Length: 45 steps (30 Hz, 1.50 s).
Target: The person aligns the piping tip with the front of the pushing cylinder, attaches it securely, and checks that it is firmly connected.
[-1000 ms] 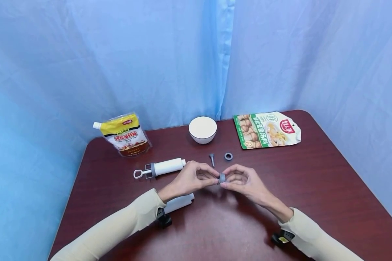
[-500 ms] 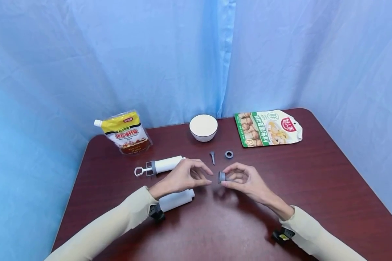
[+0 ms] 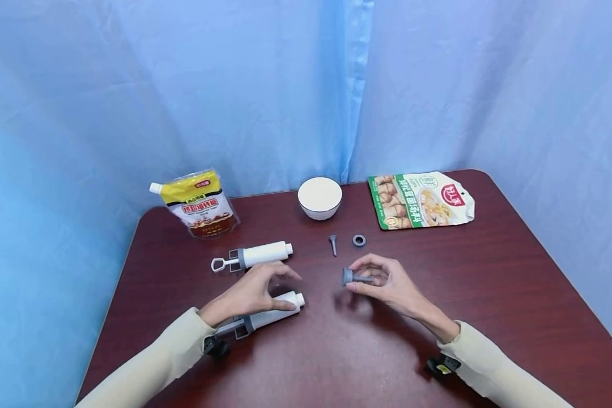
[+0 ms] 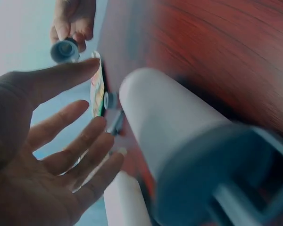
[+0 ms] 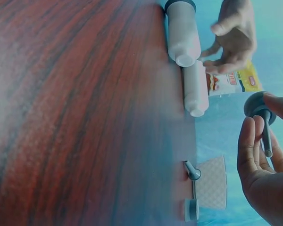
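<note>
My right hand pinches a grey nozzle between thumb and fingers. Its wide cupped end points left, and a thin stem runs back toward the palm; the right wrist view shows this stem pointing down past the fingers. Over the near white icing syringe hovers my left hand, fingers spread and nothing between them. In the left wrist view the syringe barrel lies beside that hand, its grey collar closest to the camera. The hand and wrist hide part of the plunger end in the head view.
A second white syringe lies just beyond. Farther back are a small grey nozzle and a grey ring. A white bowl, a spouted pouch and a green-white packet line the table's back edge.
My left hand has let go of the grey nozzle and moved left and toward me, over the near syringe. My right hand stays almost in place, still holding the nozzle.
</note>
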Each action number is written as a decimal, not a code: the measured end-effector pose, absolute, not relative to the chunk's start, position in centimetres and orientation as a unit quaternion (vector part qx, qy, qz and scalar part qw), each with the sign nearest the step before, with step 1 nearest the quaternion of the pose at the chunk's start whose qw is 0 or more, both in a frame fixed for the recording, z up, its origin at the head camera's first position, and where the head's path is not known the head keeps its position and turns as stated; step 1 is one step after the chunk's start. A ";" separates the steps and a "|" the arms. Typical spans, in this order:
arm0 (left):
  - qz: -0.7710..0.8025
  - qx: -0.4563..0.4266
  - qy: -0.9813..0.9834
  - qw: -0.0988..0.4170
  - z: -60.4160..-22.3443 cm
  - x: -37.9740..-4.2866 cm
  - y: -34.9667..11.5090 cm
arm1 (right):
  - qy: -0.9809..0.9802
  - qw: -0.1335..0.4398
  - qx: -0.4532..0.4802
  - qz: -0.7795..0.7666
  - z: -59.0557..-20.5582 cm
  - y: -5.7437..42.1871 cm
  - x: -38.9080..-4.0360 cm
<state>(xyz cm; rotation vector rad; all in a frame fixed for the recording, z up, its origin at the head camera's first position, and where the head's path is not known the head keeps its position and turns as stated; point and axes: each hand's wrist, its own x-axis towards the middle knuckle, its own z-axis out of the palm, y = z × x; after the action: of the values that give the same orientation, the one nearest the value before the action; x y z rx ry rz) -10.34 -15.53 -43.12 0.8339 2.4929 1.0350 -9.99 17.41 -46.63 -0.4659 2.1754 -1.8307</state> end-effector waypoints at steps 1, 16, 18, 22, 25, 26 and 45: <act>0.360 0.290 0.873 0.157 -43.3 -10.1 -15.9 | 0.749 0.131 -0.160 -0.630 -46.7 17.4 -10.0; 0.361 0.250 0.887 0.144 -45.9 -7.9 -21.1 | 0.756 0.137 -0.159 -0.621 -47.4 17.6 -10.1; 0.368 0.243 0.884 0.154 -46.1 -8.0 -21.3 | 0.755 0.136 -0.158 -0.622 -47.4 17.6 -10.1; 0.387 0.225 0.877 0.174 -46.5 -8.3 -21.3 | 0.752 0.134 -0.158 -0.625 -47.5 17.6 -10.1; 0.395 0.221 0.873 0.179 -46.8 -8.5 -21.3 | 0.754 0.134 -0.159 -0.623 -47.7 17.7 -10.1; 0.396 0.220 0.873 0.180 -46.8 -8.5 -21.3 | 0.755 0.134 -0.160 -0.621 -47.8 17.7 -10.1; 0.433 0.236 0.843 0.217 -46.4 -9.4 -18.9 | 0.752 0.147 -0.167 -0.621 -48.0 17.5 -9.4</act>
<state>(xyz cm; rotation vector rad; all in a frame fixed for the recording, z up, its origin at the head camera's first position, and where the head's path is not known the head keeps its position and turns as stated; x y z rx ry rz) -9.38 -18.94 -46.41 0.6535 2.3335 1.1982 -9.35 17.45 -47.99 -0.4796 2.1634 -1.7876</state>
